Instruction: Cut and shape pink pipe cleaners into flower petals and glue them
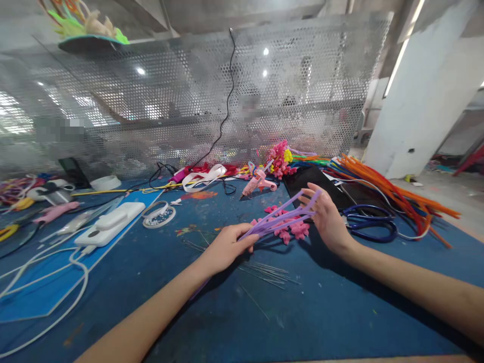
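My left hand [229,246] is closed around one end of a bundle of purple pipe cleaners [280,217]. My right hand [325,216] grips the other end of the bundle, with the fingers curled over the tips. Both hands hold it just above the blue table mat [234,312]. Small pink pipe-cleaner flowers [293,229] lie on the mat right under the bundle. Thin metal wires [260,272] lie scattered below my left hand.
Blue-handled scissors [372,222] lie right of my right hand, beside a pile of orange pipe cleaners [393,194]. A pink glue gun [259,184], white ribbon [202,177], a tape roll [159,214] and a white power bank [109,224] sit behind, before a perforated metal screen [189,101].
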The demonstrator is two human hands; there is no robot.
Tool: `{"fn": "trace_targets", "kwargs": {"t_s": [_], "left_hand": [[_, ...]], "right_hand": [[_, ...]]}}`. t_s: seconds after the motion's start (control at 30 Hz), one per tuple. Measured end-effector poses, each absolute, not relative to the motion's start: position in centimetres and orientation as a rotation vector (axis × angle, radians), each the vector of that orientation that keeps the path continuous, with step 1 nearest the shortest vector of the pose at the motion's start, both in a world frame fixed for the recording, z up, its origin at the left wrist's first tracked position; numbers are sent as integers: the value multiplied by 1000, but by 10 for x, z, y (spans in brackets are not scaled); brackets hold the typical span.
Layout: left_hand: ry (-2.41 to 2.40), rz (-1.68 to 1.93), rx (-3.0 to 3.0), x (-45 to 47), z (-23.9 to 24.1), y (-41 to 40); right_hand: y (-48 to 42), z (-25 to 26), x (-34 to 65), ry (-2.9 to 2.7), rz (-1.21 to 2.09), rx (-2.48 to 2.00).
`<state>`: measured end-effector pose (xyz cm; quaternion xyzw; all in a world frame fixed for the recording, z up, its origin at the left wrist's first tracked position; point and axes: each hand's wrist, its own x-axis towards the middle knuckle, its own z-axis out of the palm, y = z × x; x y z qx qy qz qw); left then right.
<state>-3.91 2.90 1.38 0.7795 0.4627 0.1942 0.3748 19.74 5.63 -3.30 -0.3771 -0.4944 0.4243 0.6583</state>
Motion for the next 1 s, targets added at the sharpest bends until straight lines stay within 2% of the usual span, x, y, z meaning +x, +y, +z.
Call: {"fn": "trace_targets", "kwargs": {"t_s": [0.17,0.33,0.4,0.57,0.63,0.8,1.0], "left_hand": [[1204,387,2416,-35,15,19],[1180,254,2656,-33,4,14],[1194,217,2728,-33,0,14],[1251,226,2814,-41,12,16],[1228,226,2788,-51,24,16],[1088,57,2751,-84,40,21],[1123,-169,2903,-105,24,35]], "right_hand": [[48,-27,190,-1052,1108,-701],[40,-28,185,-1354,1174,-716],[44,-29,190,-1491,1036,-759],[64,-24,223,-1732,187,-1109],[66,-25,237,-1784,-3,-1293],[58,-39,253,-2056,0,-1572],[58,-38,257,-2099,-133,-1623]]}}
